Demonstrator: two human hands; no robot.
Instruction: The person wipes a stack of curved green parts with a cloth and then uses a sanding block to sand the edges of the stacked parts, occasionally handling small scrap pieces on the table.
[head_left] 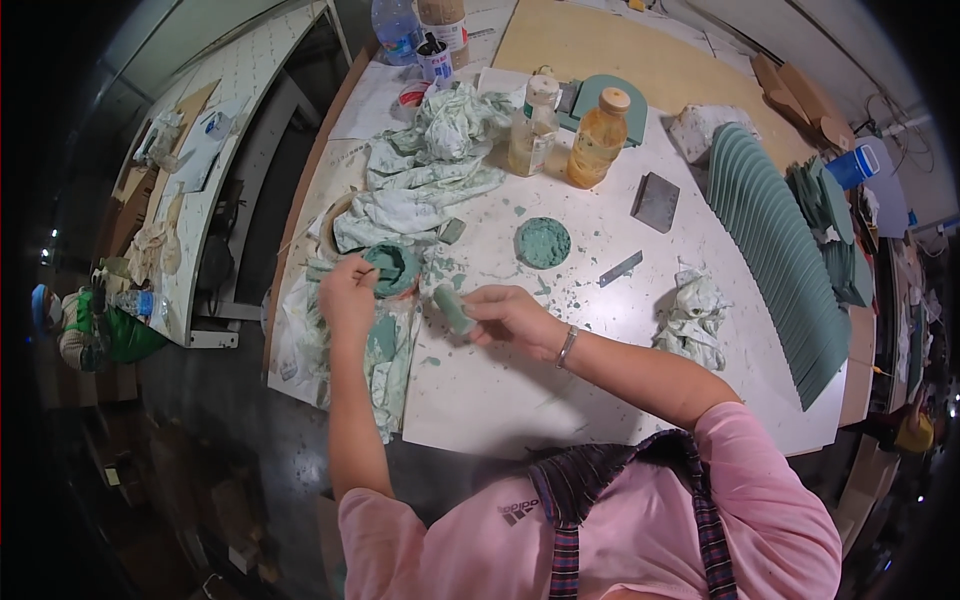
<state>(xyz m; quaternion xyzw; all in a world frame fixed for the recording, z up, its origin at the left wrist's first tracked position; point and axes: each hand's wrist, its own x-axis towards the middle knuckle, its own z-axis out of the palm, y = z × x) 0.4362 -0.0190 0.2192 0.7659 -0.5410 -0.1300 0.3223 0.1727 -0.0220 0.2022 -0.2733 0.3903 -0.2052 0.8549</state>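
My left hand [347, 293] is closed at the left rim of a round tub of dark green paste [405, 262]. Its fingertips are pinched together over the paste, and what they hold is too small to make out. In my right hand [508, 318] is a pale green, roughly cylindrical block [453, 309], gripped by one end just right of the tub. A second round container of green paste [543, 243] stands farther right. Beyond the tub lies a small green-grey block [451, 231], next to a heap of stained white cloth [425, 180].
Two bottles, one cloudy [533, 130] and one amber [598, 140], stand at the back. A grey block [655, 202], a flat metal blade [621, 268] and a crumpled cloth [695, 318] lie to the right. A long row of green curved panels [775, 260] lines the right edge.
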